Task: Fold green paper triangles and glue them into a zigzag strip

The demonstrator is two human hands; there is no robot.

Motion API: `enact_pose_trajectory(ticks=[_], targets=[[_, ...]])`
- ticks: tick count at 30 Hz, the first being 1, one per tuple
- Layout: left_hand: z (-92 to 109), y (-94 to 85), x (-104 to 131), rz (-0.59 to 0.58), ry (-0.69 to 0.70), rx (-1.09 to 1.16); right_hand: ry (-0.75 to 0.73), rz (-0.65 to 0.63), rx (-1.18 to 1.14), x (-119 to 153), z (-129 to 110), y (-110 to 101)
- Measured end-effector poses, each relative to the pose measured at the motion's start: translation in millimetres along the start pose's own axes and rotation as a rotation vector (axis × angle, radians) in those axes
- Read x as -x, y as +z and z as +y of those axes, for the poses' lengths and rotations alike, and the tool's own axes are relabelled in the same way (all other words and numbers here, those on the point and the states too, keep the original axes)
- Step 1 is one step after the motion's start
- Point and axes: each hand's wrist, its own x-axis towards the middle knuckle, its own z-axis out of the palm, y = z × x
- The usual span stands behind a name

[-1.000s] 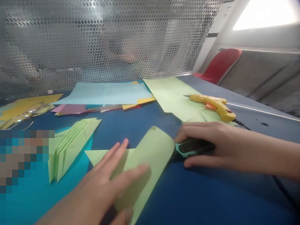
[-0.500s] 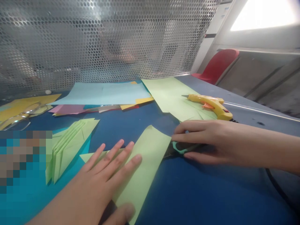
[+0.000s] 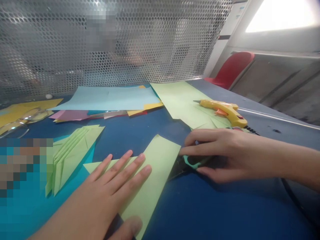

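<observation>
My left hand lies with its fingers spread on a folded piece of light green paper, pressing it against the blue table. Part of that paper is hidden under the palm. To its right, my right hand grips scissors by their teal handles, fingers above and thumb below. The dark blades are low, by the paper's right edge; whether they touch it I cannot tell. Left of my left hand, several pleated green paper pieces rest together on a teal sheet.
A yellow glue gun lies on green sheets beyond my right hand. Light blue paper covers coloured sheets at the back. Eyeglasses lie at left. A perforated metal panel borders the table; a red chair stands beyond.
My right thumb has moved slightly down, away from the fingers, and the scissors have shifted a little towards me. My left hand stays on the paper. The whole view has shifted slightly.
</observation>
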Motion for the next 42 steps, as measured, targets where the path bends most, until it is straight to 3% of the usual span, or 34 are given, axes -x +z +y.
enact_pose_trajectory(ticks=[7, 14, 21, 30, 34, 42], targets=[[-1.9, -1.4, -1.0, -0.025, 0.037, -0.021, -0.019, 0.043, -0.009, 2.1, 5.0, 2.2], [-1.4, -2.4, -1.0, -0.028, 0.026, -0.008, -0.027, -0.025, -0.038, 1.5, 1.8, -1.5], [-1.6, -4.4, -2.4, -0.012, 0.049, -0.069, -0.101, 0.038, 0.094, 2.6, 3.0, 2.2], [-0.3, -3.0, -4.0, 0.017, 0.050, -0.093, 0.218, -0.187, -0.179, 6.9, -3.2, -15.7], [-0.6, -3.9, -4.5, 0.015, 0.051, -0.088, 0.248, -0.171, -0.212, 9.6, 0.7, -20.1], [-1.6, -3.4, -3.4, 0.004, 0.066, -0.117, 0.507, -0.095, -0.238, 1.4, -6.8, -13.0]])
